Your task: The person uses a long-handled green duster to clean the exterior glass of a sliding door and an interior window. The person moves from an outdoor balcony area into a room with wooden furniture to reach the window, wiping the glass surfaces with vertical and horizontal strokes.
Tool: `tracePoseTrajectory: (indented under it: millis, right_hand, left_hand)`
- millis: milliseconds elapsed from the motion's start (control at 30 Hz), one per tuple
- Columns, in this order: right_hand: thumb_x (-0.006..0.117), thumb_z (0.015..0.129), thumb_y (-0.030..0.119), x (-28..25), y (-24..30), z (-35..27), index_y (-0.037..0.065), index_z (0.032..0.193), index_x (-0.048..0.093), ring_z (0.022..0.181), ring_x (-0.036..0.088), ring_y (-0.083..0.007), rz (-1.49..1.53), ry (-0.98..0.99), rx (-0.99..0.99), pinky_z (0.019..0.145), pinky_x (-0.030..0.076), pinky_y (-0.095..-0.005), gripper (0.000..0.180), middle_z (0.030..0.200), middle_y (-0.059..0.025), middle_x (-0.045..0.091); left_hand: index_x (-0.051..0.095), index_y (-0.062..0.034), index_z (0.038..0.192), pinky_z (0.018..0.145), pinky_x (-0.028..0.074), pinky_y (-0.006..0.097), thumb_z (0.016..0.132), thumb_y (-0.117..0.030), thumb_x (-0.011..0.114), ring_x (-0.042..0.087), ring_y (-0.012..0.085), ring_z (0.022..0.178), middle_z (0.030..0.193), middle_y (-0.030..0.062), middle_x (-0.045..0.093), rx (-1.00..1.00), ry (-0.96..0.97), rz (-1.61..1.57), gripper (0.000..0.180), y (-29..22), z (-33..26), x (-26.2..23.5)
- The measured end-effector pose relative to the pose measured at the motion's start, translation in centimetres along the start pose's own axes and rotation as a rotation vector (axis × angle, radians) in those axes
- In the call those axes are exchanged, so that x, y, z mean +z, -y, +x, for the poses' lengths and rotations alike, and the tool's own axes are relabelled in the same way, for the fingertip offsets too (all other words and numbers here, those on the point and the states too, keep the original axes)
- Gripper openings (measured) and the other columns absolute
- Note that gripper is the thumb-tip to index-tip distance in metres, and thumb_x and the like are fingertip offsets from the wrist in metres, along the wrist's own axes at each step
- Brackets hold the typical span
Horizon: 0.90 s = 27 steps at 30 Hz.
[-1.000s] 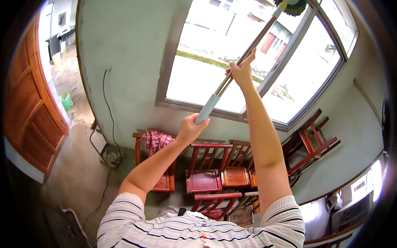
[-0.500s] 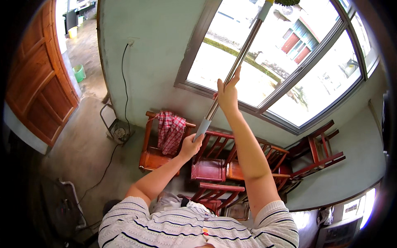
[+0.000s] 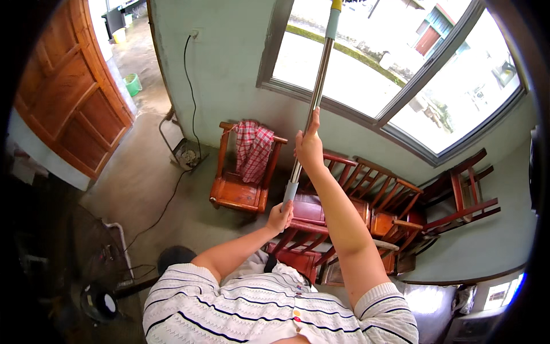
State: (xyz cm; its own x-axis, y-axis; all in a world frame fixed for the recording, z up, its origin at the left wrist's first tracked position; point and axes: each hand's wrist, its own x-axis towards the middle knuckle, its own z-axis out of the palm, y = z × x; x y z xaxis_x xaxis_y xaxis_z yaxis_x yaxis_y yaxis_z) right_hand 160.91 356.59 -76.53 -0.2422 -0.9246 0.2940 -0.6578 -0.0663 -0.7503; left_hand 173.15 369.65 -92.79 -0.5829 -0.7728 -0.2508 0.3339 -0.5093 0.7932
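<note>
A long-handled duster (image 3: 323, 66) rises steeply in front of me, with a shiny metal pole, a light grey grip and a yellow joint near the top. Its head is mostly cut off by the upper edge; only a dark fringe shows. My left hand (image 3: 280, 217) is closed around the grey grip at the lower end. Higher up, my right hand (image 3: 310, 149) holds the metal pole, its index finger stretched along it. Behind the pole's upper part is the sliding window (image 3: 349, 74) with a grey metal frame.
A wooden chair (image 3: 238, 192) with a red checked cloth (image 3: 254, 150) stands against the wall. More wooden chairs (image 3: 395, 198) crowd the right, one tipped. A black cord (image 3: 193, 103) runs down to the floor. On the left are a wooden door (image 3: 71, 92) and a fan (image 3: 100, 301).
The duster's top has swung left and up, so its green head has nearly left the view. Both hands have come lower, still gripping the pole.
</note>
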Motion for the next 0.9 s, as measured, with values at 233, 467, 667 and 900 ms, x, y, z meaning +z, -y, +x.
tracePoseTrajectory:
  millis: [233, 467, 667, 900]
  right_hand:
    - [0.061, 0.089, 0.017, -6.0, -2.6, -7.7, 0.016, 0.149, -0.011, 0.068, 0.059, -0.0202, 0.468, 0.139, 0.012, 0.063, 0.049, -0.0314, 0.093, 0.107, -0.0164, 0.054]
    - [0.029, 0.099, 0.052, -10.2, -11.1, -24.8, 0.010, 0.135, 0.041, 0.097, 0.057, -0.0164, 0.768, 0.380, 0.397, 0.080, 0.049, -0.0287, 0.056, 0.116, -0.0073, 0.057]
    - [0.037, 0.100, 0.045, -17.8, -9.8, -29.6, 0.008, 0.132, 0.044, 0.055, 0.056, -0.0124, 0.984, 0.263, 0.506, 0.045, 0.046, -0.0256, 0.049, 0.084, -0.0072, 0.062]
    - [0.058, 0.092, 0.020, -22.8, -9.1, -30.0, 0.002, 0.130, 0.050, 0.044, 0.052, -0.0117, 0.853, -0.063, 0.448, 0.036, 0.038, -0.0245, 0.042, 0.077, -0.0084, 0.060]
  left_hand:
    - [0.040, -0.0125, 0.073, 0.037, 0.030, 0.023, 0.092, -0.061, 0.043, 0.035, 0.0084, 0.039, 0.055, -0.0022, 0.038, -0.104, 0.016, -0.080, 0.052, 3.5, -5.3, 7.2]
    - [0.051, -0.0052, 0.085, 0.058, 0.042, 0.026, 0.093, -0.058, 0.043, 0.051, 0.0106, 0.068, 0.073, 0.0011, 0.051, 0.326, -0.119, 0.359, 0.054, 4.6, -6.3, 13.8]
    - [0.069, 0.0000, 0.082, 0.085, 0.038, 0.042, 0.095, -0.056, 0.039, 0.048, 0.0302, 0.097, 0.103, 0.0169, 0.054, 0.383, -0.044, 0.831, 0.065, 4.0, -5.5, 20.3]
    - [0.047, -0.0033, 0.108, 0.074, 0.048, 0.034, 0.088, -0.056, 0.056, 0.054, 0.0173, 0.090, 0.103, 0.0087, 0.053, 0.154, 0.156, 0.643, 0.057, -5.5, 4.1, 22.5]
